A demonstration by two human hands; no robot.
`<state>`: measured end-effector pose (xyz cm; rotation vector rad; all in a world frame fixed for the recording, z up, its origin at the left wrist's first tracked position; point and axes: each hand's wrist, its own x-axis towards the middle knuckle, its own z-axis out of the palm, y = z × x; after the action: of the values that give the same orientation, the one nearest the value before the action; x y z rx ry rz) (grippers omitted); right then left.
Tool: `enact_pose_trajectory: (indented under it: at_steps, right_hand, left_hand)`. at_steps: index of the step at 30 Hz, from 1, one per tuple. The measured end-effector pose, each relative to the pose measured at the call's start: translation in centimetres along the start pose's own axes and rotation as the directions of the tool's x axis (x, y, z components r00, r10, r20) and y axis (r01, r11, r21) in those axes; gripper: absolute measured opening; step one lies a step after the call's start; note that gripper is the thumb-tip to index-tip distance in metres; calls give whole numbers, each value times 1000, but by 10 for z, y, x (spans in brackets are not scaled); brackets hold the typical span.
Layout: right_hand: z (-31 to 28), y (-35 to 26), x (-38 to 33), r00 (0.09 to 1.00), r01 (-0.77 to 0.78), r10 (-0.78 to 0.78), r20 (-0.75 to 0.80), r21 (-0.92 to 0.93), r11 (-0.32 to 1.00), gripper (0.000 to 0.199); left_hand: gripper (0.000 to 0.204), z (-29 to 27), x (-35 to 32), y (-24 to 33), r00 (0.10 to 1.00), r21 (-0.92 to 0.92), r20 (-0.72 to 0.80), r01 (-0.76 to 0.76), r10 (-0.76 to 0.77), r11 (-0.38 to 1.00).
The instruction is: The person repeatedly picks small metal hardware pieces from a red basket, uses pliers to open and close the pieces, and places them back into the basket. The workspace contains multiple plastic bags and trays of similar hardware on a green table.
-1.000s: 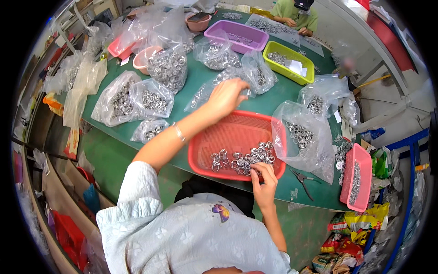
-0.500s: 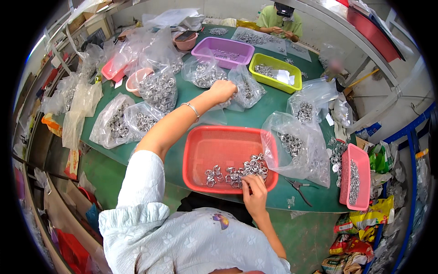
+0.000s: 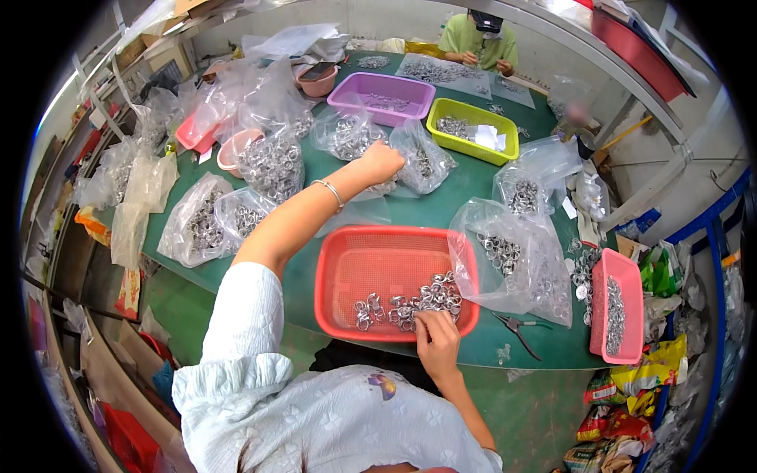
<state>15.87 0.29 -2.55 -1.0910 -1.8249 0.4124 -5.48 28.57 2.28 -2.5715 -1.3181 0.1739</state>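
My left hand (image 3: pixel 380 162) reaches far across the green table (image 3: pixel 465 197) and rests on a clear plastic bag of small metal rings (image 3: pixel 367 154); whether it grips the bag is unclear. A thin bracelet circles that wrist. My right hand (image 3: pixel 436 339) lies at the near rim of a red mesh tray (image 3: pixel 355 272), fingers curled into the pile of metal rings (image 3: pixel 410 303) in it. Whether it pinches a ring is hidden by the fingers.
Several clear bags of rings (image 3: pixel 272 162) crowd the table. A purple tray (image 3: pixel 382 94) and a yellow-green tray (image 3: pixel 471 130) stand at the back, a pink tray (image 3: pixel 615 307) at the right. Pliers (image 3: pixel 516 327) lie by the front edge. Another person (image 3: pixel 477 43) sits opposite.
My left arm has stretched farther away, from above the red tray's far edge onto a bag near the table's middle. My right hand stays in the ring pile.
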Motion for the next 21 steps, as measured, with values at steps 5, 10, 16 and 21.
enact_pose_trajectory:
  at_steps: [5, 10, 16, 21]
  right_hand:
    - [2, 1, -1, 1000, 8, -8, 3, -16, 1000, 10]
    - [2, 2, -2, 1000, 4, -4, 9, -51, 999, 9]
    - [4, 2, -2, 999, 34, -33, 19, -52, 998, 9]
    - [5, 2, -4, 998, 57, -54, 36, -81, 995, 9]
  left_hand:
    - [24, -13, -23, -12, 927, -757, -254, -12, -277, 653]
    - [28, -45, -92, 12, 979, -982, 83, 49, -185, -181]
    - [20, -53, -186, 16, 952, -991, 137, 130, -273, -46]
    - [22, -30, -256, -3, 705, -934, 27, 271, -709, 234]
